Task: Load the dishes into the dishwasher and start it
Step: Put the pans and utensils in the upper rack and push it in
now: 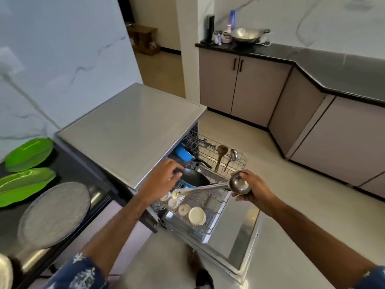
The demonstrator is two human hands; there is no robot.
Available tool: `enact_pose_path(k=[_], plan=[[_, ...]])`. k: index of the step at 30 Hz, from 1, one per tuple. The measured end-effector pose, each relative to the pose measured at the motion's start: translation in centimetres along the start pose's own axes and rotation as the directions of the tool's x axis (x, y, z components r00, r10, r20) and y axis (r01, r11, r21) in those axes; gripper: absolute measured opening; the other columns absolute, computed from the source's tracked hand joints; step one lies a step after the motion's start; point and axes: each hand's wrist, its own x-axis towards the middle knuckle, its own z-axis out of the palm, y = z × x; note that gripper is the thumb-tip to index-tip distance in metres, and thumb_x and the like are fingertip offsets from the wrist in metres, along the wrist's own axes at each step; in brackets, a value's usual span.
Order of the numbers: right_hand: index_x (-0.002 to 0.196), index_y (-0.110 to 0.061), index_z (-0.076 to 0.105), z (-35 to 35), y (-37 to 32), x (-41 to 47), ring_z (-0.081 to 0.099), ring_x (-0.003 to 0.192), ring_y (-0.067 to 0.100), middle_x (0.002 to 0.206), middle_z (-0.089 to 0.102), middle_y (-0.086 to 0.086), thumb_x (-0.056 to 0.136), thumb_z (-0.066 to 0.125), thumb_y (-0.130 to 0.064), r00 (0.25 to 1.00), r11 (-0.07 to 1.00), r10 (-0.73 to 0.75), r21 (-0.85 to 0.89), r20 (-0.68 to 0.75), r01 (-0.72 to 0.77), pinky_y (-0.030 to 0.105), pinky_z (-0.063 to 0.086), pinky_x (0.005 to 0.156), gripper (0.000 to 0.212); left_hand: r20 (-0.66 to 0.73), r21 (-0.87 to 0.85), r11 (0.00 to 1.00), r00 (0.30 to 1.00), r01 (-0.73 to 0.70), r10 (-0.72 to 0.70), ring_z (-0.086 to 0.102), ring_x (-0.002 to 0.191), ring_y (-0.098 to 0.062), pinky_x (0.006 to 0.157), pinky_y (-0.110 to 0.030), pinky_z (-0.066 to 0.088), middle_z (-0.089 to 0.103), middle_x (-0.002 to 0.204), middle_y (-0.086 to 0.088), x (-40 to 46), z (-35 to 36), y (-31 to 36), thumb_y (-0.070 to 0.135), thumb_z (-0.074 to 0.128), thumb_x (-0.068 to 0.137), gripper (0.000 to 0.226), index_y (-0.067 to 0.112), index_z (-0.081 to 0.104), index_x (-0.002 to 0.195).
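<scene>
The dishwasher (133, 130) stands open with its door (239, 245) folded down and its wire rack (210, 207) pulled out. My right hand (255, 189) grips the bowl of a steel ladle (239, 182), whose long handle points left across the rack. My left hand (161, 179) touches the rim of a dark frying pan (194, 178) lying in the rack, fingers slightly bent. Several pale cups (196, 214) stand in the rack's near corner. A blue pan (183, 154), a wooden spoon (220, 154) and a small steel ladle (232, 156) sit in the rack's far part.
On the dark counter at left lie two green leaf-shaped plates (27, 174) and a round glass plate (54, 213). A steel wok (246, 35) and bottles stand on the far counter. Beige cabinets (243, 88) line the right side, with pale floor between.
</scene>
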Motion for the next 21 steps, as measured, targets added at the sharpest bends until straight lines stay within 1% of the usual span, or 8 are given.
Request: enact_pose_path(k=[4, 6, 8, 10, 13, 15, 18, 21], plan=[[0.111, -0.013, 0.061, -3.5, -1.1, 4.9, 0.068, 0.083, 0.036, 0.115, 0.062, 0.027, 0.103, 0.05, -0.024, 0.985, 0.999, 0.021, 0.045, -0.174, -0.013, 0.034, 0.06, 0.058, 0.018, -0.028, 0.089, 0.99, 0.994, 0.11, -0.108, 0.051, 0.124, -0.021, 0.11, -0.042, 0.043, 0.051, 0.137, -0.005, 7.2, 1.9, -5.1, 0.025, 0.064, 0.095, 0.036, 0.017, 0.059, 0.13], [0.109, -0.016, 0.06, -4.1, -2.1, 8.1, 0.067, 0.082, 0.033, 0.114, 0.06, 0.023, 0.103, 0.05, -0.026, 0.971, 1.0, 0.023, 0.013, -0.238, -0.02, 0.034, 0.06, 0.059, 0.015, 0.0, 0.157, 0.977, 0.989, 0.146, -0.148, 0.043, 0.137, -0.028, 0.116, -0.047, 0.035, 0.042, 0.15, -0.011, 10.7, 3.4, -7.6, 0.025, 0.065, 0.093, 0.048, 0.013, 0.052, 0.138], [0.114, -0.017, 0.058, -4.5, -2.9, 11.8, 0.068, 0.085, 0.033, 0.116, 0.06, 0.021, 0.103, 0.051, -0.025, 0.962, 0.997, -0.002, -0.078, -0.273, -0.019, 0.04, 0.061, 0.07, 0.016, 0.065, 0.246, 0.957, 0.983, 0.152, -0.173, 0.028, 0.147, -0.033, 0.121, -0.052, 0.024, 0.026, 0.161, -0.015, 13.8, 4.9, -9.9, 0.026, 0.067, 0.092, 0.064, 0.01, 0.039, 0.148], [0.118, -0.014, 0.056, -4.6, -3.7, 15.0, 0.068, 0.087, 0.032, 0.117, 0.061, 0.02, 0.102, 0.052, -0.016, 0.96, 0.985, -0.044, -0.175, -0.276, -0.005, 0.043, 0.06, 0.076, 0.017, 0.119, 0.306, 0.944, 0.978, 0.127, -0.17, 0.015, 0.153, -0.034, 0.124, -0.053, 0.015, 0.012, 0.166, -0.016, 16.4, 6.0, -11.7, 0.027, 0.066, 0.091, 0.079, 0.008, 0.024, 0.156], [0.117, -0.015, 0.055, -4.4, -5.3, 19.8, 0.068, 0.087, 0.026, 0.113, 0.062, 0.012, 0.099, 0.049, -0.003, 0.959, 0.936, -0.101, -0.352, -0.266, 0.001, 0.034, 0.06, 0.066, 0.022, 0.183, 0.331, 0.939, 0.969, 0.097, -0.165, 0.003, 0.154, -0.033, 0.123, -0.051, 0.007, -0.001, 0.167, -0.016, 19.9, 7.1, -14.0, 0.027, 0.064, 0.092, 0.093, 0.008, 0.004, 0.16], [0.118, -0.013, 0.056, -4.3, -6.7, 22.7, 0.066, 0.088, 0.02, 0.105, 0.063, 0.006, 0.098, 0.044, 0.001, 0.96, 0.883, -0.144, -0.47, -0.239, 0.015, 0.031, 0.057, 0.066, 0.026, 0.204, 0.36, 0.93, 0.967, 0.071, -0.153, -0.006, 0.153, -0.031, 0.124, -0.051, 0.004, -0.01, 0.166, -0.016, 21.7, 7.6, -15.1, 0.028, 0.062, 0.093, 0.097, 0.007, -0.006, 0.159], [0.117, -0.011, 0.058, -4.3, -8.6, 26.8, 0.058, 0.098, 0.02, 0.106, 0.06, 0.003, 0.094, 0.041, 0.008, 0.961, 0.799, -0.188, -0.6, -0.205, 0.028, 0.038, 0.052, 0.083, 0.034, 0.189, 0.402, 0.914, 0.972, 0.05, -0.136, -0.006, 0.154, -0.031, 0.124, -0.052, 0.004, -0.01, 0.166, -0.016, 23.5, 8.1, -15.9, 0.033, 0.062, 0.092, 0.099, 0.006, -0.006, 0.159], [0.116, -0.013, 0.057, -4.5, -10.0, 30.5, 0.065, 0.092, 0.027, 0.103, 0.062, 0.002, 0.098, 0.04, 0.002, 0.966, 0.747, -0.196, -0.664, -0.168, 0.037, 0.045, 0.058, 0.08, 0.029, 0.147, 0.419, 0.906, 0.981, 0.058, -0.13, -0.003, 0.155, -0.029, 0.125, -0.053, 0.006, -0.005, 0.167, -0.014, 23.9, 8.7, -16.1, 0.035, 0.062, 0.09, 0.099, 0.006, -0.002, 0.159]])
